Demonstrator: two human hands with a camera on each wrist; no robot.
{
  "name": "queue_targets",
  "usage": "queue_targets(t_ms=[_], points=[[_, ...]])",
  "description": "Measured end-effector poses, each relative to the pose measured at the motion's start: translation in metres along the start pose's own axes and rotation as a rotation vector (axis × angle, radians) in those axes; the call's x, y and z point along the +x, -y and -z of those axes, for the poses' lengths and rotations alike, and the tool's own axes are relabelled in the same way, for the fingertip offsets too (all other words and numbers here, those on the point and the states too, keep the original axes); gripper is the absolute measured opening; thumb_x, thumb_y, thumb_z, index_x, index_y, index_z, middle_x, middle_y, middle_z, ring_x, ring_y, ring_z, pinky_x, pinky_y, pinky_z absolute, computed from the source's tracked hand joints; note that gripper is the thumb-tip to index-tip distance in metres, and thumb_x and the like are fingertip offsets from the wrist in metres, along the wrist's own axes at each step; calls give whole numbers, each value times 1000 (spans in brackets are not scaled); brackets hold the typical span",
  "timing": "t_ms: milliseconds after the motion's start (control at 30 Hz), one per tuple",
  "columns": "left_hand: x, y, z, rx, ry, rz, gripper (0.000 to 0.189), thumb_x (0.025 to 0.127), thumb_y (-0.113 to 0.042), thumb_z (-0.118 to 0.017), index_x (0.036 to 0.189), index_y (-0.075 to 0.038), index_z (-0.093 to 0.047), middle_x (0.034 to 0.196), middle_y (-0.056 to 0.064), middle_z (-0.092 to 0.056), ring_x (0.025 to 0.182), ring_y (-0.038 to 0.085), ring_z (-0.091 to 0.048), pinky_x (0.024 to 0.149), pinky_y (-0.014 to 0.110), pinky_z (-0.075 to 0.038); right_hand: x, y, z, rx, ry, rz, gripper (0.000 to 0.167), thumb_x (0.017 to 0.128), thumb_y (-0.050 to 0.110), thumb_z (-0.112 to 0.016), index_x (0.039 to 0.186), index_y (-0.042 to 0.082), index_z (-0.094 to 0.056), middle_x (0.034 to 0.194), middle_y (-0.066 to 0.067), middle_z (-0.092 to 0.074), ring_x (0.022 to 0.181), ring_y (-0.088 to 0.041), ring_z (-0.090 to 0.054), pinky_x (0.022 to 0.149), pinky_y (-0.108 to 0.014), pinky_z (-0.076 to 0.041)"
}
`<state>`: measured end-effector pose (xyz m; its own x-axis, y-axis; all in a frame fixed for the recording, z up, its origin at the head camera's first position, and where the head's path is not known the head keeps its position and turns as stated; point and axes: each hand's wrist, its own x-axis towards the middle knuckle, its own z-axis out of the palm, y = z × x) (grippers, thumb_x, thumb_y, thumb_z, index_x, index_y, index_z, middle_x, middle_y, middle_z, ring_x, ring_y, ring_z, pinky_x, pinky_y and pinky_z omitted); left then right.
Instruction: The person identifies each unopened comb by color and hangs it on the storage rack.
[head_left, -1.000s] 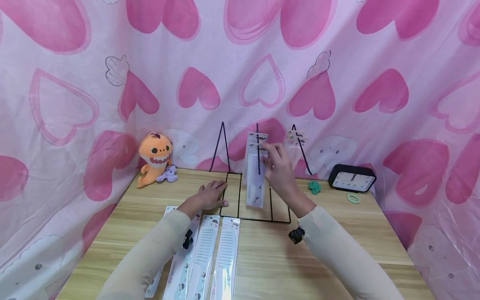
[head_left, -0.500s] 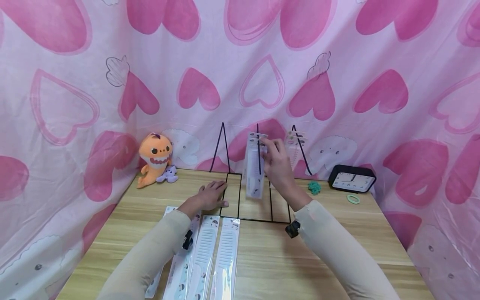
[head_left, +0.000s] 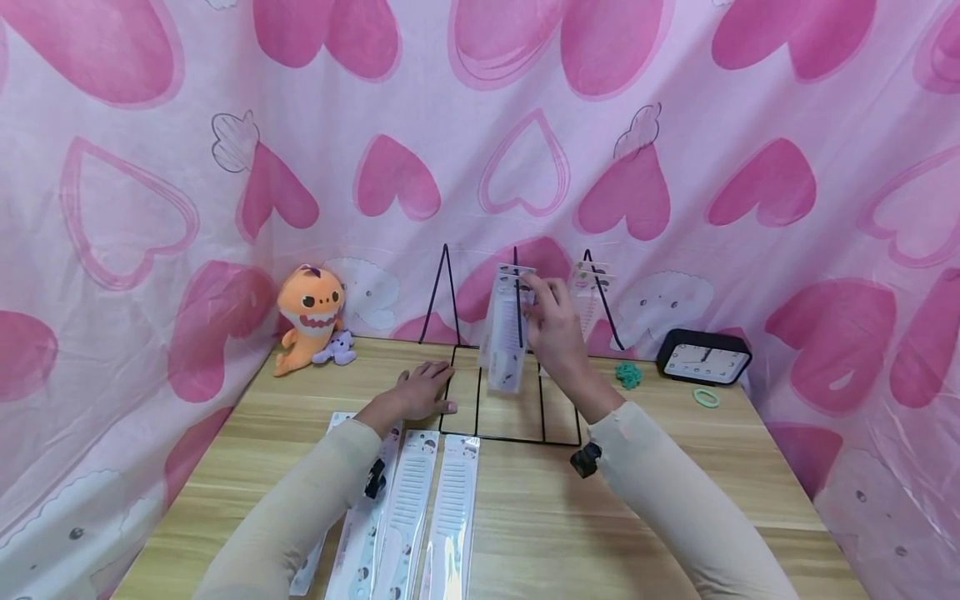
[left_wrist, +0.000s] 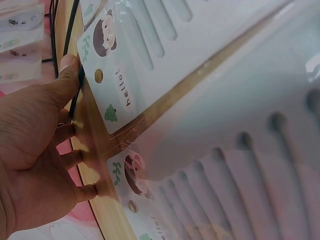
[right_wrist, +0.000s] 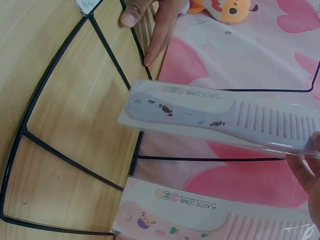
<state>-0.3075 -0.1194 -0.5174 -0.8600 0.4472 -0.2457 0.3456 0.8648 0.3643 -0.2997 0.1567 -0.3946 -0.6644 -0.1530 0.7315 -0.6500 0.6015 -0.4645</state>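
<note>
My right hand (head_left: 557, 329) pinches the upper part of a packaged plastic comb (right_wrist: 200, 115), which hangs on the middle prong of a black wire rack (head_left: 510, 439). Another pack shows just behind it on that prong. In the right wrist view, the held comb is pale lilac, with teeth near my fingers. A pink packaged comb (right_wrist: 165, 215) hangs beside it, on the right-hand prong. My left hand (head_left: 420, 392) rests with fingers spread at the left side of the rack's base. Packaged combs (head_left: 453, 500) lie on the table below my left hand.
An orange plush toy (head_left: 311, 312) with a small purple one (head_left: 337, 347) sits at the back left. A black clock (head_left: 705, 357), a green coiled item (head_left: 628, 374) and a pale green ring (head_left: 707, 397) are at the right. The rack's left prong (head_left: 442, 292) bears nothing.
My right hand has shifted slightly up and left, carrying the comb pack back along the prong. The pack's lower end has swung up and left. My left hand stays put.
</note>
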Motion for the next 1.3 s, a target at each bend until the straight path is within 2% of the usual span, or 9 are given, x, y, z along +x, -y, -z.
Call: queue_targets(t_ms=[167, 367, 533, 667, 833, 933, 1067, 1200, 1300], points=[[-4, -4, 1, 7, 7, 8, 84, 109, -50, -66, 175, -10, -31, 186, 13, -20, 172, 44, -15, 135, 77, -15, -8, -3, 3, 34, -16, 26, 62, 102, -5, -73, 160, 9, -56, 132, -25, -60, 108, -42, -71, 91, -50, -69], [7, 8, -14, -1, 5, 18, 86, 110, -52, -64, 177, -15, -26, 188, 9, -15, 175, 40, -8, 136, 76, -10, -34, -7, 13, -12, 10, 51, 67, 102, 4, -79, 163, 9, -52, 137, -26, -60, 109, -38, -70, 92, -51, -68], [18, 18, -20, 4, 17, 29, 89, 109, -55, -65, 178, -18, -22, 189, 5, -11, 175, 38, -7, 137, 74, -8, -65, -18, 21, -84, 58, 84, 59, 98, 8, -84, 153, 4, -62, 136, -26, -65, 107, -36, -74, 90, -50, -68], [21, 20, -19, -4, 31, 41, 91, 108, -58, -65, 178, -21, -22, 189, 2, -10, 175, 37, -6, 138, 73, -7, -94, -30, 32, -131, 209, 67, 49, 97, 13, -86, 142, 2, -71, 135, -24, -71, 115, -40, -75, 95, -56, -67], [16, 15, -15, -1, 28, 30, 89, 109, -56, -64, 178, -19, -22, 189, 4, -10, 175, 39, -6, 138, 74, -8, -127, -49, 49, -190, 534, -75, 48, 104, 28, -80, 144, 4, -72, 148, -24, -69, 134, -46, -69, 110, -64, -58], [13, 12, -12, 5, 14, 19, 87, 110, -55, -63, 178, -16, -24, 189, 7, -12, 174, 41, -8, 137, 75, -9, -143, -66, 56, -250, 677, -146, 53, 106, 37, -76, 147, 4, -69, 153, -24, -64, 140, -45, -64, 116, -63, -55], [16, 14, -11, 12, 7, 22, 86, 110, -54, -62, 178, -15, -24, 188, 8, -12, 174, 41, -9, 137, 75, -9, -156, -89, 62, -290, 747, -201, 63, 106, 44, -75, 151, 1, -65, 157, -25, -60, 145, -47, -59, 120, -64, -52], [19, 15, -12, 23, 26, 34, 88, 110, -54, -63, 178, -17, -21, 189, 6, -8, 175, 39, -6, 137, 74, -8, -164, -103, 65, -299, 758, -234, 70, 106, 48, -75, 155, 0, -61, 163, -26, -55, 149, -50, -54, 121, -68, -48], [14, 11, -8, 27, 31, 33, 88, 110, -55, -62, 178, -16, -21, 189, 6, -9, 175, 40, -7, 137, 74, -8, -167, -106, 66, -297, 753, -234, 71, 105, 47, -76, 157, 2, -59, 165, -24, -54, 150, -50, -53, 121, -68, -48]])
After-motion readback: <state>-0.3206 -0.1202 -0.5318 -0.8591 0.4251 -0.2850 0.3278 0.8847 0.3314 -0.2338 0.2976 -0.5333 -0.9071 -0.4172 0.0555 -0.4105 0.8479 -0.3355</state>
